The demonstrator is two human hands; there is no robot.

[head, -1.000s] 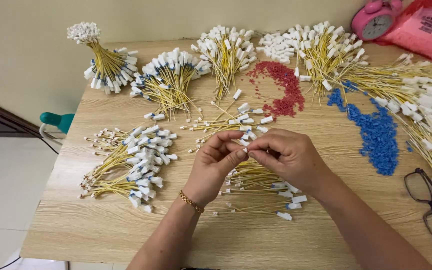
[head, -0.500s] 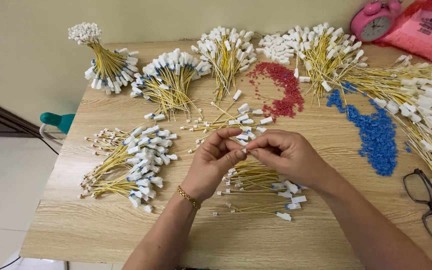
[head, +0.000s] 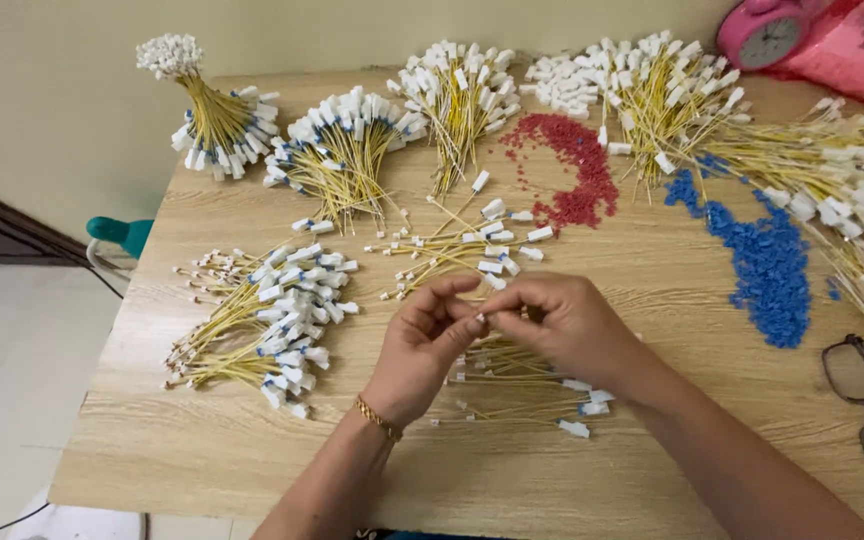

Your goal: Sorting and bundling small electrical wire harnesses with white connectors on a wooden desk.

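Above the small pile of yellow wires [head: 522,385] on the worktop [head: 252,440], the left hand [head: 422,345] and the right hand [head: 562,325] meet, both pinching what seems one thin wire end [head: 480,318] between fingertips.

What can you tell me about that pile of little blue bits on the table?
The blue bits are a loose heap of tiny beads, plastic by the look, spread in a long curved band on the wooden table. They lie right of the red bits, with yellow wires crossing the band's upper end. Neither hand touches them.
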